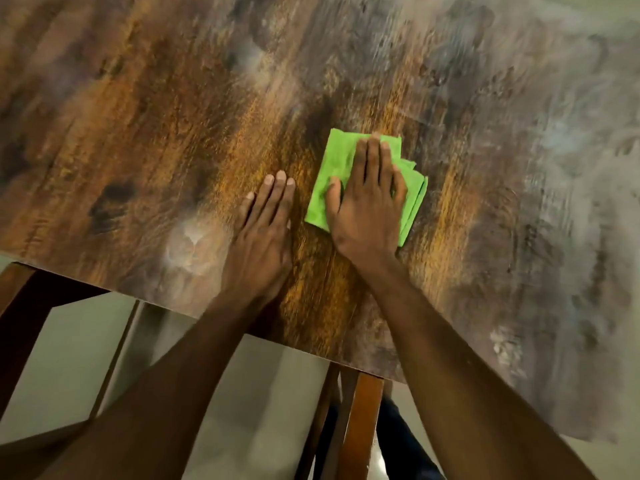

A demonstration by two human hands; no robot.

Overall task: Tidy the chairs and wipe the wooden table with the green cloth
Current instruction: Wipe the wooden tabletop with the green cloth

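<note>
The wooden table [173,116] fills most of the head view, its grain dark brown and orange with pale smears toward the right. A folded green cloth [330,174] lies on it near the front edge. My right hand [367,209] presses flat on the cloth with straight fingers, covering its middle. My left hand [263,233] rests flat on the bare wood just left of the cloth, fingers straight and together.
The table's front edge [145,301] runs diagonally from left down to the right. Below it, wooden chair parts show at the left [20,323] and bottom centre [360,424], over a pale tiled floor [69,358].
</note>
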